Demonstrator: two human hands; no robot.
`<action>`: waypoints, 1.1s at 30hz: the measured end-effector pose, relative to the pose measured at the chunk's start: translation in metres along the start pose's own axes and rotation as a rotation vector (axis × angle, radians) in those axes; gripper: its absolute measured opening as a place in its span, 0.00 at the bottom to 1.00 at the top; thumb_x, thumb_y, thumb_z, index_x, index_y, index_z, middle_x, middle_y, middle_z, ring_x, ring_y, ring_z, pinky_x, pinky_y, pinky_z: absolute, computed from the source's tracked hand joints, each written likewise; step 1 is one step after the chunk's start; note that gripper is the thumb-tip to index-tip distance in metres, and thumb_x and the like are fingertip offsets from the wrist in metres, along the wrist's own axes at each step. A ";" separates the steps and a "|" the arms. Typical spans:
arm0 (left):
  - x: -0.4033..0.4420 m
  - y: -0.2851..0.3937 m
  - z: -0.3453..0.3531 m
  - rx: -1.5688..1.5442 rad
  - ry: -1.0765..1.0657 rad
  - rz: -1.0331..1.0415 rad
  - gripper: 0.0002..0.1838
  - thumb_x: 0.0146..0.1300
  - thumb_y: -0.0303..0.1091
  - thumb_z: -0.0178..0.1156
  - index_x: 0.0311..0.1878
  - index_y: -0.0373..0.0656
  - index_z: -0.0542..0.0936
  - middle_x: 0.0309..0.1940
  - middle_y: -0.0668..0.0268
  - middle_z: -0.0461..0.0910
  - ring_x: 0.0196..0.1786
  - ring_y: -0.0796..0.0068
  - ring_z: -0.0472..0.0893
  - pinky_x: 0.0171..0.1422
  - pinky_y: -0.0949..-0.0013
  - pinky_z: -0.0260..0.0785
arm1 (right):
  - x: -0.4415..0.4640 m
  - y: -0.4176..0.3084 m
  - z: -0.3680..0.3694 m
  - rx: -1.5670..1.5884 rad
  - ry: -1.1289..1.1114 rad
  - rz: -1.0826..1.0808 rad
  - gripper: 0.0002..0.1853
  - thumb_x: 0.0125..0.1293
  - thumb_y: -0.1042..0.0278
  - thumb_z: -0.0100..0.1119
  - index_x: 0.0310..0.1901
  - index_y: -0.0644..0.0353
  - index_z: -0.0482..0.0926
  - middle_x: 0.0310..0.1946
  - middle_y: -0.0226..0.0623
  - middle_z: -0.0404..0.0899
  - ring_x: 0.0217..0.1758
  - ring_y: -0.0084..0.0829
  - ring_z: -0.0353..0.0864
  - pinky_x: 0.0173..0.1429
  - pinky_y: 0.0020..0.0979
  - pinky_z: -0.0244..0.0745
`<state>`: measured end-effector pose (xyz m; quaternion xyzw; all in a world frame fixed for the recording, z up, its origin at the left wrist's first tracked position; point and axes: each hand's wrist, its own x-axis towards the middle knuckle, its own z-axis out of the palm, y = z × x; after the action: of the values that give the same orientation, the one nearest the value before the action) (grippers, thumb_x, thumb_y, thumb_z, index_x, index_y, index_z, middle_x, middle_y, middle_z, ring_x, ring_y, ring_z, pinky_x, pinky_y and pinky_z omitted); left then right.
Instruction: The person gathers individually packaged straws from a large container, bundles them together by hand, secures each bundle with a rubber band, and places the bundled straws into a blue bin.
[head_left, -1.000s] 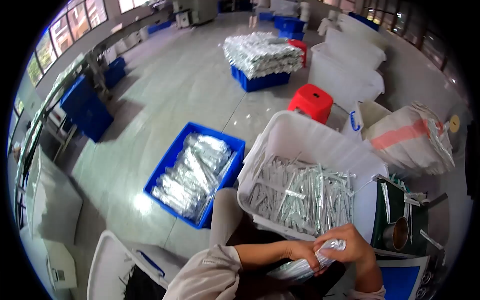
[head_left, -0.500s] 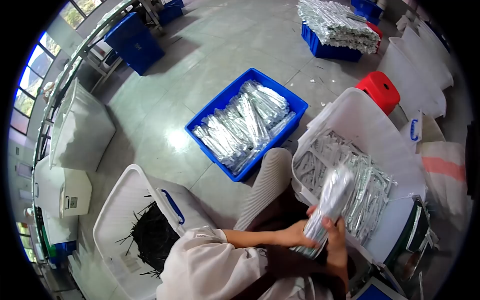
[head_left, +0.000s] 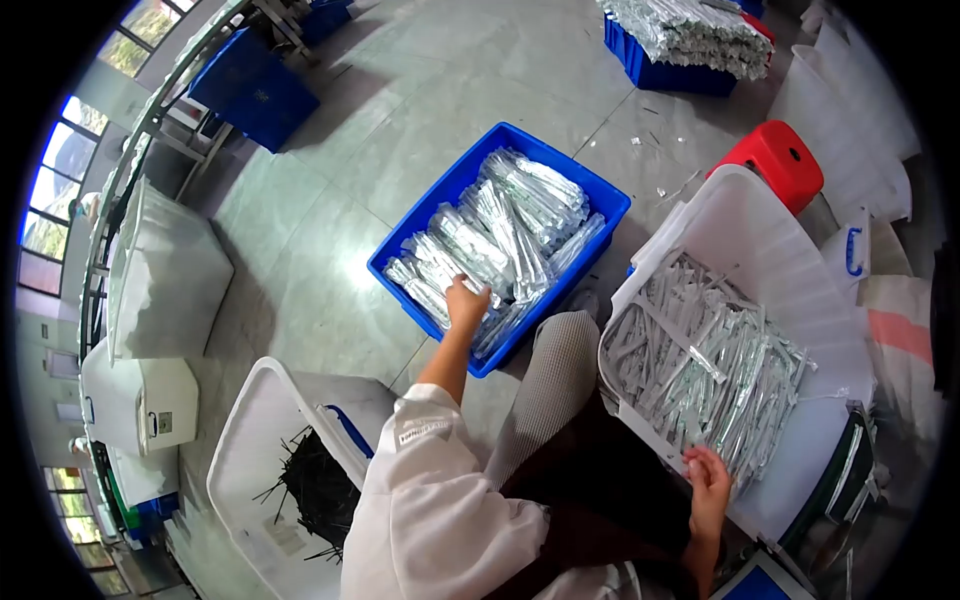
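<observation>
While the left hand (head_left: 466,301) is on the long, shiny silver bundles (head_left: 508,226) in the blue plastic box (head_left: 440,192), I cannot tell if its grip holds one. The right hand (head_left: 706,482), grip loosely spread, is by the big white plastic tub (head_left: 768,245).

Bundles (head_left: 515,235) lie in the crate (head_left: 455,185) left of the strips (head_left: 715,340).

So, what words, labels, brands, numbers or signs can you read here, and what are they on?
None can be read with certainty.
Dark lettering on the white cloth sleeve: too blurred to read.
Pale mark on the tall blue plastic bin: too small to read.
Small label-like patch on the white plastic box with a handle: too small to read.
</observation>
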<state>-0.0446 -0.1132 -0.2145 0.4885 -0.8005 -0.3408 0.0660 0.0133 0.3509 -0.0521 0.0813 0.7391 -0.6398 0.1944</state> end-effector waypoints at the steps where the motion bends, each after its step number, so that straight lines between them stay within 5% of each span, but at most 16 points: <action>1: -0.010 -0.002 0.011 0.090 0.059 0.216 0.30 0.38 0.36 0.67 0.48 0.41 0.70 0.45 0.51 0.70 0.50 0.54 0.70 0.55 0.59 0.63 | -0.002 0.011 0.000 -0.084 0.052 -0.017 0.13 0.59 0.75 0.55 0.46 0.65 0.71 0.39 0.34 0.76 0.41 0.22 0.74 0.45 0.21 0.68; 3: -0.024 0.013 0.025 0.268 0.083 0.635 0.22 0.42 0.30 0.61 0.45 0.47 0.74 0.47 0.55 0.70 0.52 0.56 0.69 0.55 0.58 0.62 | -0.002 0.012 0.011 -0.245 0.167 -0.075 0.11 0.58 0.76 0.53 0.44 0.65 0.72 0.38 0.33 0.75 0.38 0.20 0.73 0.42 0.21 0.67; 4: -0.013 0.011 0.044 0.377 0.017 0.811 0.18 0.48 0.28 0.55 0.46 0.47 0.74 0.54 0.56 0.67 0.57 0.58 0.66 0.59 0.58 0.59 | -0.003 0.010 0.017 -0.388 0.204 -0.045 0.10 0.56 0.77 0.53 0.41 0.66 0.73 0.37 0.36 0.75 0.37 0.26 0.73 0.43 0.26 0.67; 6: 0.003 0.015 0.069 0.647 -0.140 1.067 0.17 0.54 0.31 0.48 0.49 0.51 0.73 0.59 0.61 0.63 0.64 0.63 0.59 0.65 0.55 0.51 | 0.003 0.017 0.028 -0.756 0.241 -0.337 0.08 0.54 0.76 0.52 0.37 0.65 0.74 0.35 0.41 0.74 0.38 0.37 0.72 0.43 0.33 0.67; 9: 0.035 0.026 0.102 0.994 -0.371 1.164 0.19 0.58 0.36 0.45 0.55 0.56 0.70 0.65 0.67 0.56 0.70 0.69 0.48 0.70 0.52 0.37 | 0.018 0.012 0.044 -1.019 0.234 -0.463 0.05 0.55 0.72 0.51 0.31 0.63 0.75 0.32 0.43 0.75 0.34 0.44 0.71 0.40 0.37 0.66; 12: 0.066 0.030 0.126 1.037 -0.519 1.237 0.20 0.59 0.36 0.45 0.55 0.63 0.69 0.62 0.67 0.61 0.68 0.70 0.51 0.70 0.52 0.38 | 0.030 0.011 0.052 -1.020 0.272 -0.488 0.04 0.55 0.74 0.49 0.29 0.63 0.74 0.28 0.41 0.74 0.32 0.42 0.71 0.37 0.37 0.66; 13: 0.074 0.031 0.130 1.043 -0.526 1.234 0.20 0.59 0.36 0.45 0.55 0.63 0.69 0.62 0.67 0.61 0.68 0.70 0.51 0.70 0.52 0.38 | 0.039 0.014 0.046 -1.133 0.231 -0.607 0.09 0.62 0.67 0.48 0.35 0.62 0.76 0.32 0.43 0.76 0.35 0.44 0.74 0.40 0.39 0.70; 15: 0.084 0.033 0.136 1.033 -0.508 1.327 0.16 0.60 0.38 0.45 0.50 0.67 0.72 0.52 0.70 0.70 0.64 0.70 0.60 0.70 0.52 0.38 | 0.041 0.015 0.044 -1.135 0.213 -0.534 0.09 0.62 0.67 0.48 0.33 0.62 0.76 0.31 0.42 0.76 0.35 0.44 0.74 0.40 0.38 0.70; 20: 0.096 0.012 0.154 1.033 -0.384 1.214 0.16 0.55 0.36 0.49 0.48 0.63 0.73 0.44 0.72 0.73 0.55 0.74 0.67 0.66 0.50 0.44 | 0.053 0.012 0.051 -1.113 0.232 -0.402 0.10 0.62 0.67 0.48 0.32 0.64 0.77 0.28 0.42 0.77 0.32 0.43 0.75 0.38 0.38 0.71; 24: 0.099 0.031 0.132 0.829 -0.173 0.881 0.13 0.48 0.32 0.54 0.41 0.51 0.74 0.37 0.70 0.73 0.50 0.73 0.68 0.65 0.51 0.46 | 0.049 0.020 0.051 -1.084 0.224 -0.334 0.11 0.62 0.66 0.49 0.33 0.65 0.78 0.27 0.44 0.77 0.32 0.44 0.75 0.37 0.38 0.71; 26: 0.105 0.029 0.141 0.852 -0.141 0.895 0.15 0.47 0.31 0.55 0.41 0.50 0.73 0.38 0.70 0.73 0.50 0.73 0.69 0.65 0.52 0.47 | 0.047 0.031 0.041 -0.992 0.199 -0.327 0.04 0.55 0.75 0.49 0.26 0.63 0.73 0.23 0.40 0.74 0.27 0.42 0.71 0.33 0.37 0.66; 28: 0.114 0.020 0.161 0.864 -0.160 0.775 0.16 0.47 0.28 0.54 0.43 0.49 0.73 0.42 0.63 0.71 0.57 0.64 0.65 0.68 0.54 0.44 | 0.047 0.033 0.043 -1.013 0.267 -0.347 0.04 0.52 0.72 0.51 0.25 0.62 0.74 0.22 0.41 0.74 0.24 0.43 0.71 0.31 0.38 0.66; 33: 0.078 0.077 0.136 0.981 -0.262 0.465 0.40 0.34 0.38 0.70 0.57 0.53 0.65 0.63 0.59 0.50 0.67 0.59 0.50 0.69 0.49 0.41 | 0.048 0.023 0.048 -0.915 0.333 -0.321 0.03 0.46 0.71 0.57 0.25 0.58 0.75 0.24 0.36 0.76 0.25 0.38 0.74 0.28 0.33 0.69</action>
<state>-0.2007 -0.0897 -0.2881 0.2261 -0.9536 0.0373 -0.1955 -0.0136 0.3017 -0.0967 -0.0257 0.9677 -0.2507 -0.0111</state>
